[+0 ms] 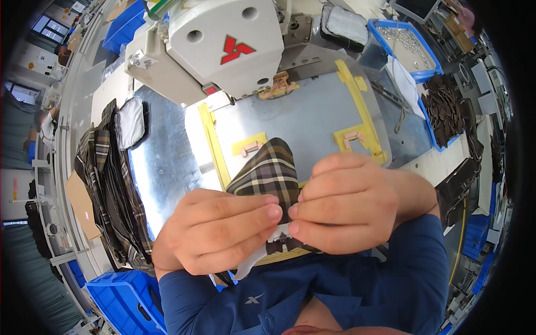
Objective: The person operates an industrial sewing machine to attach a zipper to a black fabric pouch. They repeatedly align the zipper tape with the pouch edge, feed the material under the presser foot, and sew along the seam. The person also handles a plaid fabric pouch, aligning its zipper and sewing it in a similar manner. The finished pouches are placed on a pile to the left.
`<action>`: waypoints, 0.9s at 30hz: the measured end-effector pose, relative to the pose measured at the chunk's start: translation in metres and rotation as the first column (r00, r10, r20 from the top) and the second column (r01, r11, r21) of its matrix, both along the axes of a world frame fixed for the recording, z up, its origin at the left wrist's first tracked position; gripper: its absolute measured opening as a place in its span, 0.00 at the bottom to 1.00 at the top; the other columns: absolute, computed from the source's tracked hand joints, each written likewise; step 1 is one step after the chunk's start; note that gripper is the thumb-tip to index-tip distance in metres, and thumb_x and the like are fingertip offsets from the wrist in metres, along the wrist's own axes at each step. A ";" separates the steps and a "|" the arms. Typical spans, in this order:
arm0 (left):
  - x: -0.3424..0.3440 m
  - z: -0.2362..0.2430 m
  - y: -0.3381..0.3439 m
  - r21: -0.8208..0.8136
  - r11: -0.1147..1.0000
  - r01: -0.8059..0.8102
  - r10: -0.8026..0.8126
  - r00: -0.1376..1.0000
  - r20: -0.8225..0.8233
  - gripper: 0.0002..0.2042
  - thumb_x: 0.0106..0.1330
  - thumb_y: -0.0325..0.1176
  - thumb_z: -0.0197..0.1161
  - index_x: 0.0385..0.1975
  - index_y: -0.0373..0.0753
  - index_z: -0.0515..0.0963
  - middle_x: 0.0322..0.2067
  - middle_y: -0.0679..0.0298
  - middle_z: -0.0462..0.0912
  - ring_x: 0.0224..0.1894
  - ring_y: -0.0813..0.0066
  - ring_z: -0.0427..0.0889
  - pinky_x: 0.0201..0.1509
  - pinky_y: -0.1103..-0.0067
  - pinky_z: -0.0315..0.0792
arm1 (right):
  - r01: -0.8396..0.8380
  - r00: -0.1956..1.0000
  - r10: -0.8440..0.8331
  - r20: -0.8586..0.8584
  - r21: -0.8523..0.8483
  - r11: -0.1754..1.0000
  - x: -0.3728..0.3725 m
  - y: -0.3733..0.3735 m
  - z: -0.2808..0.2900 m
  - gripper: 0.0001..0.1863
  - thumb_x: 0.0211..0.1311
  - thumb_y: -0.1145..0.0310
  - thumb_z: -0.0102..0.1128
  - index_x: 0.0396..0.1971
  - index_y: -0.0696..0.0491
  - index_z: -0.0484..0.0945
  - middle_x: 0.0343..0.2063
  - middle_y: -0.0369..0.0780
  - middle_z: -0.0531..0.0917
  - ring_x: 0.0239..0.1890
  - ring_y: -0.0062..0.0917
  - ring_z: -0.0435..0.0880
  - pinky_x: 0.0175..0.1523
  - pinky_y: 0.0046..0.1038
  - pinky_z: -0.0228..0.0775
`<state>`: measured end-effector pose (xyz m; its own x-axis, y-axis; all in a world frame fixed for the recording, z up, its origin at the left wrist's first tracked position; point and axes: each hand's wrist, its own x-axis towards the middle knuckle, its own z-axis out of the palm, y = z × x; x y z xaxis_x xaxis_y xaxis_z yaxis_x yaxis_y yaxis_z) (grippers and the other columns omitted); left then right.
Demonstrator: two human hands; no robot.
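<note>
Close to my body, my left hand [218, 231] and my right hand [343, 204] pinch at a folded piece of dark plaid fabric [262, 170] from either side, fingertips almost touching. A pale grey strip [251, 262] hangs below their fingertips, and a small dark part with some metal [279, 240] shows between them; its exact shape is unclear. The fabric lies over a metal work plate [318, 111] with yellow-edged guides [357, 100], under the white head of a sewing machine [229, 72].
Plaid pieces [106, 190] and a white pad [131, 123] lie left. At right are scissors [391, 97], a blue tray of metal hardware [405, 44] and a tray of brown strips [441, 111]. A blue crate [120, 293] sits lower left. A person [47, 128] is at the far left.
</note>
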<state>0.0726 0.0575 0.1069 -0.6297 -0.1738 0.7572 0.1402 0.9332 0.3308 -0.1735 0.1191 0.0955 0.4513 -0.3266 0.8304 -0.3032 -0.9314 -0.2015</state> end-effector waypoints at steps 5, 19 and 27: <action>-0.004 0.008 0.001 0.107 0.994 0.030 -0.033 0.999 0.024 0.07 0.53 0.20 0.78 0.28 0.36 0.85 0.40 0.57 0.90 0.34 0.58 0.93 0.31 0.73 0.86 | 0.001 1.000 -0.001 0.005 -0.001 1.000 0.001 0.001 -0.002 0.04 0.58 0.74 0.72 0.32 0.56 0.86 0.32 0.39 0.87 0.33 0.27 0.85 0.36 0.29 0.74; -0.007 -0.017 -0.011 0.499 0.820 0.280 -0.253 0.960 -0.123 0.12 0.65 0.32 0.79 0.40 0.30 0.88 0.49 0.45 0.89 0.46 0.54 0.91 0.47 0.69 0.86 | 0.110 0.993 -0.108 0.038 -0.043 0.993 -0.007 -0.004 -0.001 0.09 0.53 0.71 0.69 0.33 0.59 0.85 0.31 0.39 0.84 0.33 0.29 0.83 0.38 0.31 0.75; -0.001 -0.035 -0.002 0.232 0.968 0.101 -0.099 0.995 -0.018 0.10 0.65 0.29 0.75 0.43 0.33 0.89 0.45 0.52 0.89 0.42 0.57 0.91 0.45 0.71 0.85 | 0.081 0.997 -0.081 -0.015 -0.018 0.997 -0.004 0.000 -0.003 0.04 0.60 0.72 0.71 0.33 0.55 0.88 0.33 0.39 0.88 0.34 0.28 0.86 0.39 0.30 0.75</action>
